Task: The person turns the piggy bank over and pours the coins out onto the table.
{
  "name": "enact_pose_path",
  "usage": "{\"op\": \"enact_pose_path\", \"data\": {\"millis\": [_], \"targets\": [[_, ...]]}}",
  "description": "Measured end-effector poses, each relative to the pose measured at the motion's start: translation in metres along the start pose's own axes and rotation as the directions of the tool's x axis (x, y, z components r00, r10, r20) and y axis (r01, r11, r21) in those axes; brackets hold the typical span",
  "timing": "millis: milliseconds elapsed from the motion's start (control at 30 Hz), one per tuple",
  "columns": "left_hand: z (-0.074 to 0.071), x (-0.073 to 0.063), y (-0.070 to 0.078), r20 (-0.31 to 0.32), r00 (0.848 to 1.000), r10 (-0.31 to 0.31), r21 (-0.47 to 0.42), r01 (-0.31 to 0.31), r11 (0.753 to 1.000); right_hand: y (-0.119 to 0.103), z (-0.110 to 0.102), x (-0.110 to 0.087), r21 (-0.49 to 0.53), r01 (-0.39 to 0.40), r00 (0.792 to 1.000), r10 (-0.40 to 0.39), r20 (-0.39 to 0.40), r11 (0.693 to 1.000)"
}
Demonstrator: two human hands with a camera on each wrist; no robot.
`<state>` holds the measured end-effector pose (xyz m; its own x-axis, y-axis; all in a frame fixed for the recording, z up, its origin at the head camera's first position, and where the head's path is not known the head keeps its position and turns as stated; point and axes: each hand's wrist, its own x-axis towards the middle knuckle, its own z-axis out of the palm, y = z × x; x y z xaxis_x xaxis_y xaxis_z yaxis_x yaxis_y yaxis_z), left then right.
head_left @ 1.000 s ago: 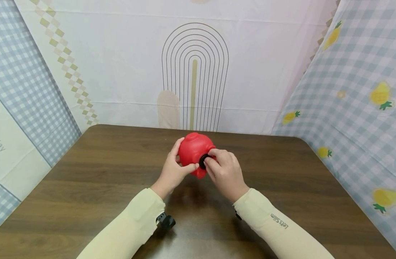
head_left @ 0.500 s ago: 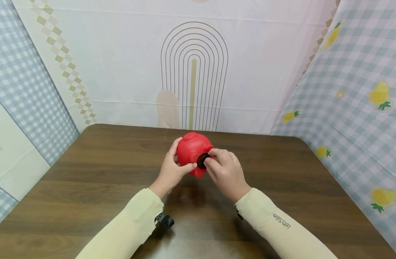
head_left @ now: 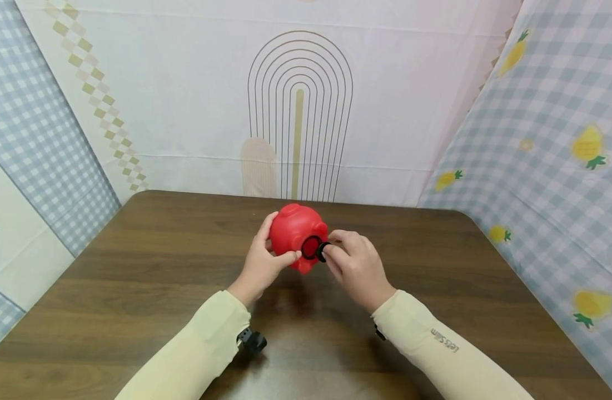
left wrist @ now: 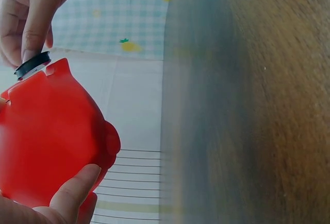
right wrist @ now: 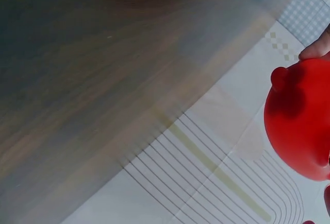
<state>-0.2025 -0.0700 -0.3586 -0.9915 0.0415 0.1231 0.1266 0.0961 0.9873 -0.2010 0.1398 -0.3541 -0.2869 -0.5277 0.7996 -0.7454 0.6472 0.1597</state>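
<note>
Head view: dark wooden bench [head_left: 185, 250] below; red piggy bank [head_left: 292, 225], by its look, held above it. Left hand [head_left: 262, 266] curls round the bank's side, fingers spread. Right hand [head_left: 358, 266] pinches with its fingers at the opening. Black ring [head_left: 303, 244] faces it; small black cap [head_left: 322, 251] in that pinch, tilted at the ring's edge; contact we cannot tell. We read the step as uncapping; next calls for drawing the cap clear, bank steadied.
</note>
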Motion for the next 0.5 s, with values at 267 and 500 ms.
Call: {"op": "enact_pose_path", "data": {"millis": [267, 500], "targets": [[0.000, 0.001, 0.000, -0.009, 1.000, 0.000, 0.003, 0.000, 1.000, 0.011, -0.004, -0.008, 0.003, -0.051, 0.998, 0.051, 0.044, 0.999], [-0.002, 0.000, 0.001, -0.002, 1.000, 0.004, 0.006, -0.004, 1.000, 0.026, -0.003, -0.018, -0.018, -0.085, 0.995, 0.086, 0.057, 0.996]]}}
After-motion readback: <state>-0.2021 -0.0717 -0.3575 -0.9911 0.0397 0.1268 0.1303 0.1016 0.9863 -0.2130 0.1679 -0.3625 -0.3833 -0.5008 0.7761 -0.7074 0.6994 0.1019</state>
